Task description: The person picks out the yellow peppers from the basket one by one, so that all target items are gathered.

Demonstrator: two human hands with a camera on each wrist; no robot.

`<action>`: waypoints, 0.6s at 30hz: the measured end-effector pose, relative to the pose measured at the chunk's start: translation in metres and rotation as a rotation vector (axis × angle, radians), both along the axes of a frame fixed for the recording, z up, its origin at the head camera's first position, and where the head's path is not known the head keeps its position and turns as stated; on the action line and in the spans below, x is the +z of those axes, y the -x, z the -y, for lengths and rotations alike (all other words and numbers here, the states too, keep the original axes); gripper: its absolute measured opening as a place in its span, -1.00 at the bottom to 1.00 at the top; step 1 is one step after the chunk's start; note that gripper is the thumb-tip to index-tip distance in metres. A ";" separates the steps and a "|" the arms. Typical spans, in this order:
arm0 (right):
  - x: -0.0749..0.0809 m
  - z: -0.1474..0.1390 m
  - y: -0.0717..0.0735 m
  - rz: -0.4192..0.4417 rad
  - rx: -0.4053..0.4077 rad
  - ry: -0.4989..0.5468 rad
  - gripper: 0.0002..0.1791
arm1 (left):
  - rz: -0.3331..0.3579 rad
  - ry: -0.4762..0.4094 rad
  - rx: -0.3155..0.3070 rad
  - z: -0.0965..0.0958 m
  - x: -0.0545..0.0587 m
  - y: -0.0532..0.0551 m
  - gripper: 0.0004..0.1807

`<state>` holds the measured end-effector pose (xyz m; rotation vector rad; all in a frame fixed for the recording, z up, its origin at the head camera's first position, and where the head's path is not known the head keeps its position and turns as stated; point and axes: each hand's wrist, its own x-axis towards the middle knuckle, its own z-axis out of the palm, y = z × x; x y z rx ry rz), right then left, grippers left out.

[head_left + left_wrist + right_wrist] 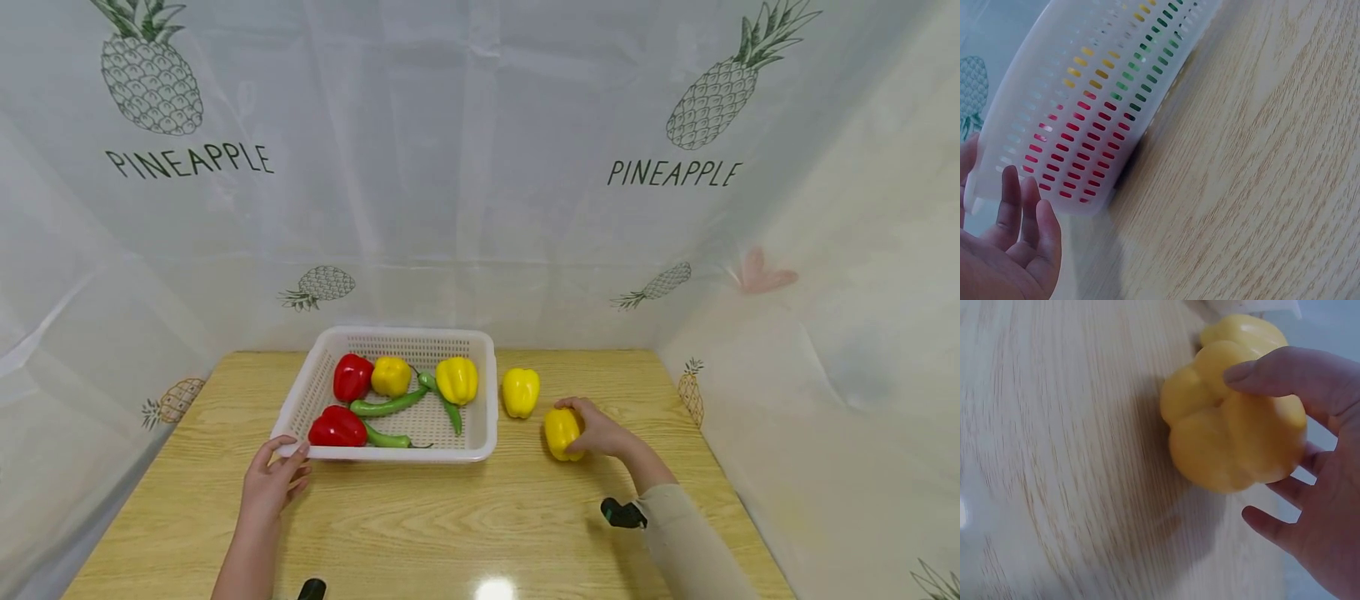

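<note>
A yellow bell pepper (562, 434) is held in my right hand (597, 431) on the table's right side. In the right wrist view the thumb (1272, 374) lies across the lobed end of that bell pepper (1210, 434), with other fingers on its far side. My left hand (274, 472) grips the near left corner of a white plastic basket (420, 455). From the left wrist, several fingers (1029, 219) show outside the slotted wall. Inside the basket lie red bell peppers (337, 427), yellow bell peppers (457, 381) and long green peppers (388, 405).
Another yellow bell pepper (521, 392) stands just right of the basket, between it and my right hand. The wooden table (450, 517) ends at a pale curtain (480, 208) printed with pineapples, which also hangs along both sides.
</note>
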<state>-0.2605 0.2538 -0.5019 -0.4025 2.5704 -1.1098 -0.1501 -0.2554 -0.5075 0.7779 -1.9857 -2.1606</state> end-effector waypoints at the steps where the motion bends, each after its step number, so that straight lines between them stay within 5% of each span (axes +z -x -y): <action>1: 0.001 -0.001 0.000 -0.010 0.009 -0.011 -0.15 | -0.003 -0.005 0.001 0.000 0.000 0.000 -0.64; 18: 0.006 -0.004 -0.002 -0.103 0.075 -0.116 -0.23 | -0.014 -0.012 0.001 0.000 0.000 0.000 -0.66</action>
